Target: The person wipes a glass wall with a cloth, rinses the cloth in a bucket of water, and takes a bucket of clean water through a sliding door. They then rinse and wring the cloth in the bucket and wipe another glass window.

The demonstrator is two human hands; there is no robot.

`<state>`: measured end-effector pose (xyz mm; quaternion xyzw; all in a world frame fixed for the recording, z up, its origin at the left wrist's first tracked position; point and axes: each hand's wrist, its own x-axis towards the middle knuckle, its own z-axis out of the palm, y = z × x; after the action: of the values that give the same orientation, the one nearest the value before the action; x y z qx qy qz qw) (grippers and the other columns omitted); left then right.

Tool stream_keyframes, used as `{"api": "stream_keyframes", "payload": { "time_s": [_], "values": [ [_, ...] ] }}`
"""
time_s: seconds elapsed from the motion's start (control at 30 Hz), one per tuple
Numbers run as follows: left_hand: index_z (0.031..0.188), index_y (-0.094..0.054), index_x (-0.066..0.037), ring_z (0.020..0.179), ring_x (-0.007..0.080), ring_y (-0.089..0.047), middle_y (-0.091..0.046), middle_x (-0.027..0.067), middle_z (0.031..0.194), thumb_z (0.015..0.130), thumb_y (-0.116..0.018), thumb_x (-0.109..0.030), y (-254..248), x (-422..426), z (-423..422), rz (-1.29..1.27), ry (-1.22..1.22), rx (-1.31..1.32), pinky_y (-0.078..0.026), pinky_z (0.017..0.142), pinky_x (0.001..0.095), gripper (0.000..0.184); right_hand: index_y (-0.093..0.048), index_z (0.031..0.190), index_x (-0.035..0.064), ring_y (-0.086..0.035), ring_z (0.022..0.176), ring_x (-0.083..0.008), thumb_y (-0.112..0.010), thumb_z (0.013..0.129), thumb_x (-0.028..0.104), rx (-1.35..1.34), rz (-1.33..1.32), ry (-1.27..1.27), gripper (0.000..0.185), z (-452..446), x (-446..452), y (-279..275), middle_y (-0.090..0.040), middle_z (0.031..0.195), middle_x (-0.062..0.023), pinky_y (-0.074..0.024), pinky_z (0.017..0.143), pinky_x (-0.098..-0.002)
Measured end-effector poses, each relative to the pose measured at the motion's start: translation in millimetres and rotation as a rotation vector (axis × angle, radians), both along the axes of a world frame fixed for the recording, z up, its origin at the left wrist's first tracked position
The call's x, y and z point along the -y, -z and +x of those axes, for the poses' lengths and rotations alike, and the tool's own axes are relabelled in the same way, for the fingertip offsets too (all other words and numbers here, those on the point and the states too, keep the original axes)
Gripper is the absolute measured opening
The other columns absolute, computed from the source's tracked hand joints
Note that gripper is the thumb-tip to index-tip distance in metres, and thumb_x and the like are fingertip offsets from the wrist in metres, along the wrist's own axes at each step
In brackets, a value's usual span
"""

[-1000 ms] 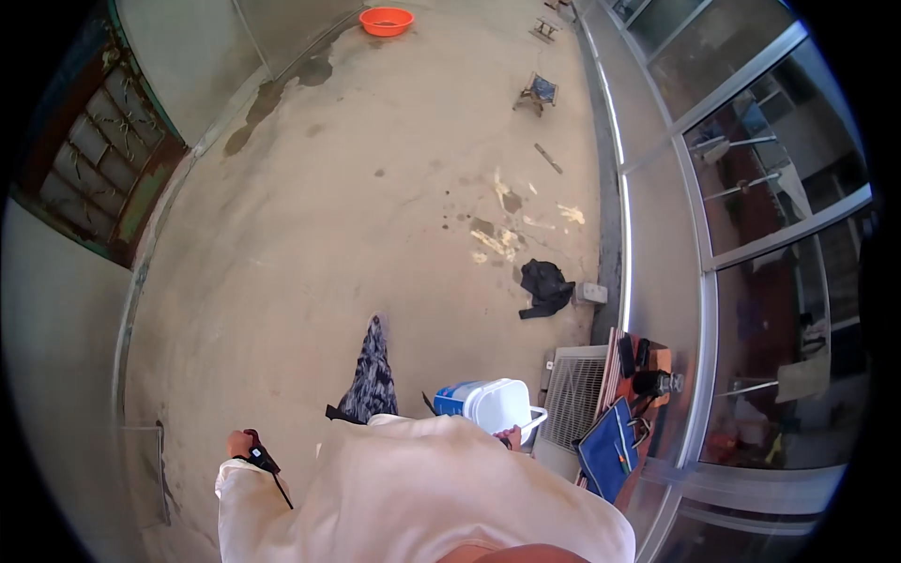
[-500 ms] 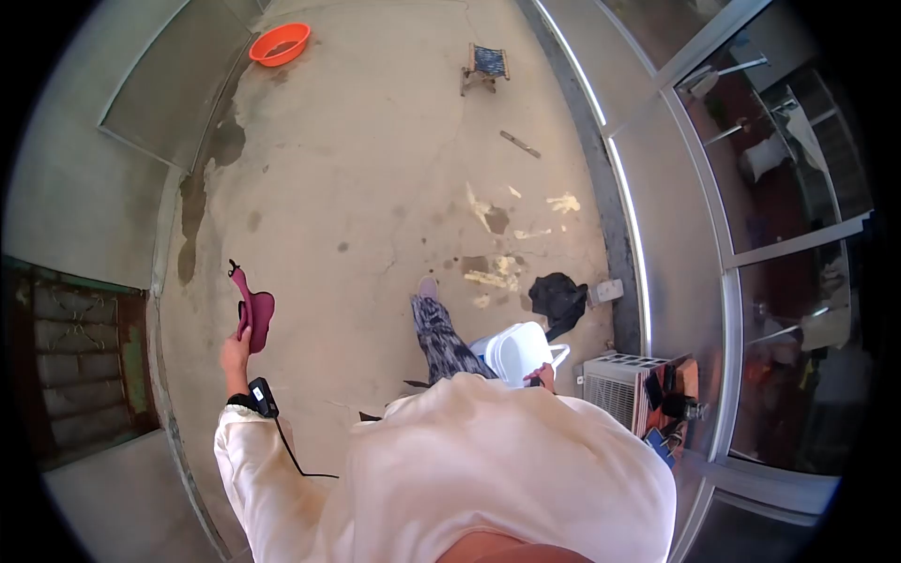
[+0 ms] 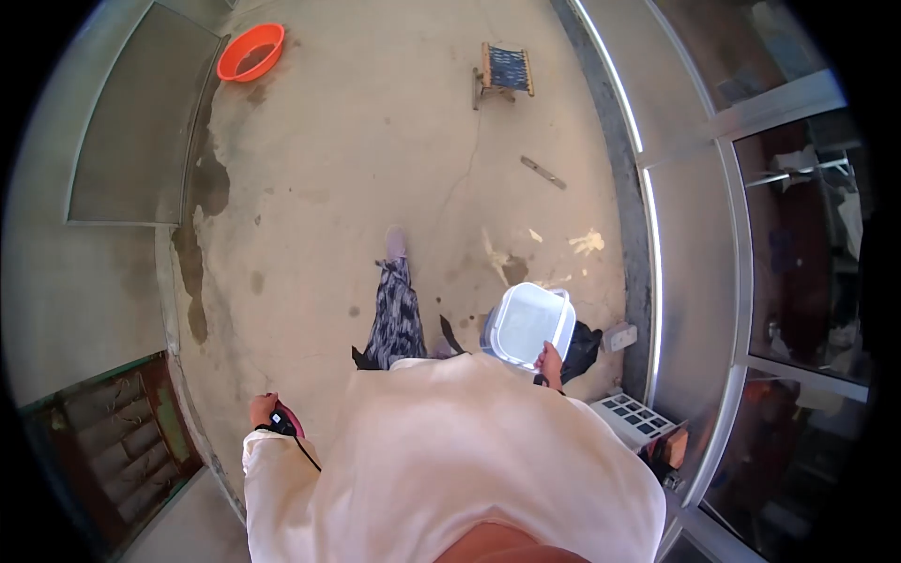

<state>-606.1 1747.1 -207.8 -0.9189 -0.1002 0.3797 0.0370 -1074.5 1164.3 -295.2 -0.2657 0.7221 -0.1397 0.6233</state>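
My left hand [image 3: 264,408] hangs low at the left with its fingers closed. A maroon item [image 3: 295,421] shows just beside the wrist, mostly hidden by the hand and sleeve; its kind is unclear. My right hand [image 3: 550,358] is closed on the handle of a white plastic bucket [image 3: 531,323], which is held in front of my right side. The bucket's pale, rounded-square top faces up. A black device on a dark band [image 3: 279,421] sits on my left wrist, with a cable running from it.
An orange basin [image 3: 251,53] stands far left, a folding stool [image 3: 507,70] far ahead. A flat strip [image 3: 543,173] lies on the concrete. Right of the bucket are a black bag-like heap [image 3: 585,350], a small pale block [image 3: 619,336] and an outdoor unit [image 3: 631,418] along the glazed wall.
My left hand has dropped back toward my body, and the maroon item is now mostly hidden. The bucket is more upright and further forward. The view has moved forward across the yard.
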Motion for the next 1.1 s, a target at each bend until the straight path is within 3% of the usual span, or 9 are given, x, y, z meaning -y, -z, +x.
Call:
{"api": "stream_keyframes", "payload": {
  "time_s": [0.2, 0.27, 0.37, 0.5, 0.63, 0.73, 0.8, 0.9, 1.1],
  "values": [
    [0.082, -0.067, -0.004, 0.084, 0.0357, -0.060, -0.064, 0.0189, 0.080, 0.073, -0.054, -0.045, 21, 153, 212, -0.070, 0.211, 0.045, -0.046, 0.073, 0.0416, 0.044, -0.041, 0.067, 0.0142, -0.031, 0.036, -0.0138, -0.055, 0.082, 0.031, -0.009, -0.023, 0.240, 0.027, 96, 109, -22, -0.033, 0.046, 0.0012, -0.0335, 0.038, -0.0307],
    [0.092, -0.065, -0.002, 0.081, 0.0357, -0.062, -0.063, 0.0211, 0.078, 0.075, -0.053, -0.051, -29, 255, 289, -0.166, 0.296, 0.143, -0.046, 0.071, 0.0410, 0.054, -0.041, 0.067, 0.0139, -0.030, 0.035, -0.0137, -0.055, 0.081, 0.030, 0.021, -0.064, 0.340, 0.026, 138, 143, -42, -0.030, 0.045, 0.0019, -0.0326, 0.038, -0.0313],
    [0.100, -0.063, -0.007, 0.093, 0.0365, -0.057, -0.061, 0.0225, 0.094, 0.079, -0.049, -0.052, -50, 382, 393, -0.142, 0.472, 0.265, -0.043, 0.081, 0.0424, 0.051, -0.040, 0.068, 0.0154, -0.027, 0.036, -0.0116, -0.057, 0.081, 0.030, 0.032, -0.082, 0.453, 0.026, 190, 182, -59, -0.029, 0.046, 0.0034, -0.0333, 0.041, -0.0316],
    [0.101, -0.064, -0.011, 0.089, 0.0338, -0.060, -0.063, 0.0196, 0.088, 0.079, -0.049, -0.054, -89, 550, 482, -0.281, 0.595, 0.362, -0.045, 0.076, 0.0405, 0.051, -0.039, 0.068, 0.0156, -0.025, 0.036, -0.0109, -0.057, 0.080, 0.030, 0.095, -0.062, 0.525, 0.026, 252, 249, -31, -0.028, 0.046, 0.0036, -0.0333, 0.041, -0.0321],
    [0.099, -0.064, -0.008, 0.081, 0.0313, -0.062, -0.063, 0.0187, 0.080, 0.078, -0.050, -0.057, -102, 641, 525, -0.289, 0.645, 0.435, -0.045, 0.073, 0.0387, 0.055, -0.038, 0.068, 0.0155, -0.025, 0.036, -0.0112, -0.057, 0.080, 0.029, 0.179, -0.019, 0.610, 0.026, 291, 293, 5, -0.029, 0.047, 0.0036, -0.0328, 0.041, -0.0321],
    [0.089, -0.066, 0.002, 0.066, 0.0118, -0.056, -0.061, 0.0066, 0.068, 0.076, -0.064, -0.047, -104, 704, 552, -0.538, 0.307, 0.295, -0.043, 0.063, 0.0235, 0.051, -0.039, 0.069, 0.0148, -0.029, 0.038, -0.0125, -0.058, 0.080, 0.028, 0.197, 0.042, 0.729, 0.025, 328, 322, 39, -0.032, 0.048, 0.0026, -0.0329, 0.042, -0.0322],
    [0.090, -0.065, 0.003, 0.068, 0.0085, -0.057, -0.063, 0.0035, 0.074, 0.079, -0.066, -0.038, -102, 731, 542, -0.777, 0.232, 0.245, -0.043, 0.062, 0.0202, 0.042, -0.041, 0.069, 0.0140, -0.033, 0.041, -0.0132, -0.059, 0.080, 0.027, 0.317, 0.008, 0.790, 0.025, 340, 327, 61, -0.035, 0.049, 0.0013, -0.0339, 0.043, -0.0314],
    [0.099, -0.063, -0.003, 0.072, 0.0087, -0.059, -0.064, 0.0031, 0.085, 0.084, -0.060, -0.032, -110, 816, 530, -0.884, 0.101, 0.105, -0.046, 0.066, 0.0199, 0.033, -0.041, 0.070, 0.0139, -0.039, 0.049, -0.0157, -0.058, 0.080, 0.023, 0.281, 0.032, 0.942, 0.022, 347, 339, 87, -0.039, 0.055, -0.0009, -0.0356, 0.047, -0.0317],
    [0.101, -0.062, -0.001, 0.080, 0.0085, -0.058, -0.063, 0.0031, 0.091, 0.084, -0.061, -0.028, -93, 985, 438, -0.845, 0.349, -0.327, -0.044, 0.077, 0.0225, 0.032, -0.041, 0.071, 0.0123, -0.039, 0.052, -0.0147, -0.059, 0.079, 0.019, 0.318, 0.020, 1.258, 0.020, 372, 376, 120, -0.037, 0.058, -0.0001, -0.0354, 0.049, -0.0291]
  ]
}}
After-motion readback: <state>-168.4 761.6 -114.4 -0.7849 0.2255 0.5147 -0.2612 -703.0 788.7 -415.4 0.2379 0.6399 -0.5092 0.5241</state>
